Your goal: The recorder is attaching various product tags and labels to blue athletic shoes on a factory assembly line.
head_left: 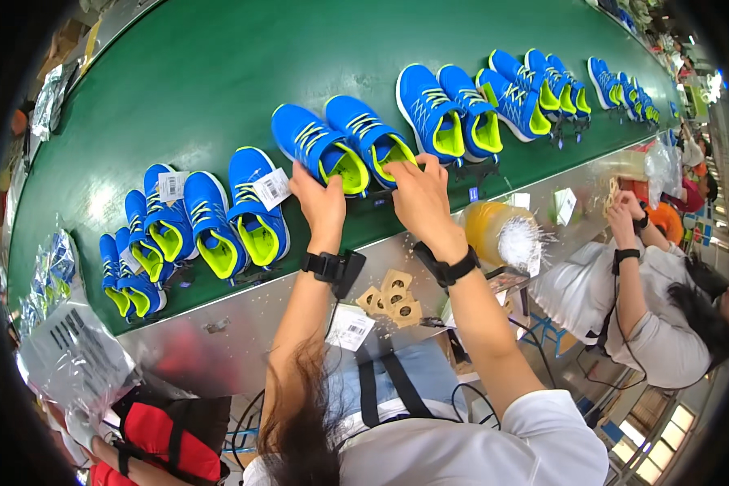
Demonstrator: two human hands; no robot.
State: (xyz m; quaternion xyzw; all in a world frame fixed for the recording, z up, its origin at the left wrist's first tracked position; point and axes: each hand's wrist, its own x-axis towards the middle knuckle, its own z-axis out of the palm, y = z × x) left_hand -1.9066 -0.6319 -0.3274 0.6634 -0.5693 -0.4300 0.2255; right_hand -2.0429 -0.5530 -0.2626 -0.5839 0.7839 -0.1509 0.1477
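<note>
A pair of blue sneakers with lime-green linings and laces lies in front of me on the green conveyor belt [211, 57], toes pointing away. My left hand [320, 206] grips the left sneaker [304, 134] by its side near the heel, with the thumb by the collar. On the right sneaker [360, 125], my right hand [423, 202] pinches the heel collar, and its fingertips reach into the opening. Both shoes rest close together. White barcode tags [272, 188] sit on several sneakers to the left, while another blue pair [429, 101] stands just to the right.
Brown cards [395, 298] and white labels [350, 327] lie on the metal ledge [243, 312] before me. A yellow roll [488, 228] holds thin white strands. Right of me, a person [656, 312] handles a small brown item. At far left, a gloved worker holds a clear plastic bag [77, 348].
</note>
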